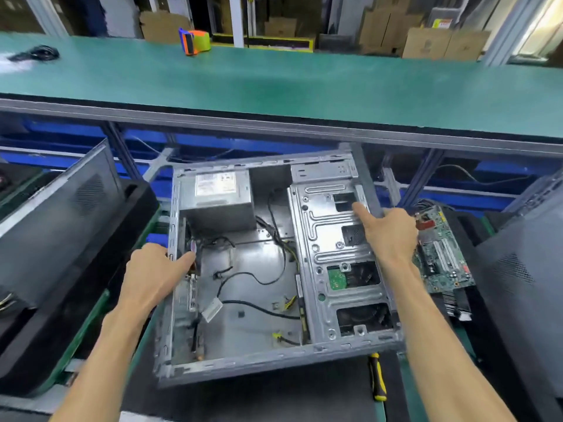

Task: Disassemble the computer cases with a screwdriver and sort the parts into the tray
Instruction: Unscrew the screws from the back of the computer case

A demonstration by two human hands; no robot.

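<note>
- Two hands held one opened computer case (268, 263) by its opposite edges, just below the raised green bench (274, 80).
- Left hand (152, 269) gripped the case's left wall, thumb curled over the rim and inside; the other fingers were hidden behind the wall.
- Right hand (387, 236) held the right rim beside the drive cage (341, 257), forefinger stretched out over the metal; whether the other fingers curled round the rim could not be told.
- Much seemed done: the side panel was off and no motherboard sat in the case, while a circuit board (441, 257) lay to the right.
- Much seemed left: the power supply (219, 196), loose cables (259, 278) and a drive in the cage remained inside.
- A yellow-and-black screwdriver (377, 379) lay unused, partly under the case's near right corner.
- Dark trays (457, 303) at the sides held the circuit board and other cases; further contents were unclear.
</note>
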